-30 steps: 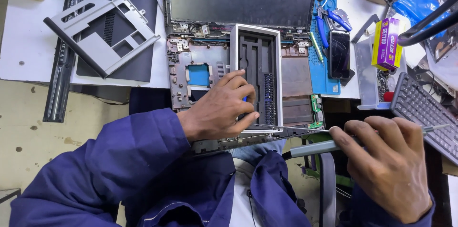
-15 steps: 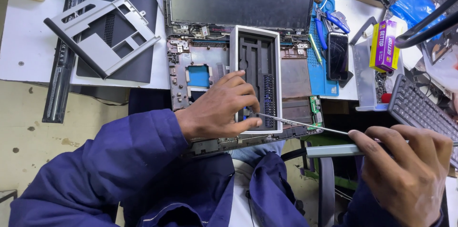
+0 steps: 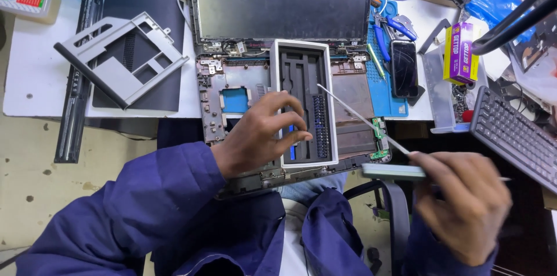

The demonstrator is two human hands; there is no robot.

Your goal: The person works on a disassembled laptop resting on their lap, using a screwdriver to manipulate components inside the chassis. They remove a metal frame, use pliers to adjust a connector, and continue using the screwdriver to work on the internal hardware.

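Note:
My left hand (image 3: 255, 137) reaches into an open bit case (image 3: 277, 102) with a white rim and black insert. The case lies on a dismantled laptop base (image 3: 223, 87). Thumb and forefinger pinch a small blue piece (image 3: 292, 149) in the case, beside a row of bits (image 3: 321, 128). My right hand (image 3: 464, 203), blurred, is low at the right off the table edge. It grips a thin metal rod (image 3: 360, 116) that slants up-left over the case, together with a flat pale grey bar (image 3: 391, 171).
The laptop's dark screen (image 3: 281, 0) lies open behind. A grey metal drive bracket (image 3: 122, 58) rests on a black panel at left. A phone (image 3: 404, 68) and pliers (image 3: 390, 29) lie on a blue mat; a purple box (image 3: 460, 53) and a keyboard (image 3: 513, 137) are at right.
My right hand has moved right and lower, and the rod now points up-left with its tip over the case. My left hand stays in the case, its fingers shifted slightly.

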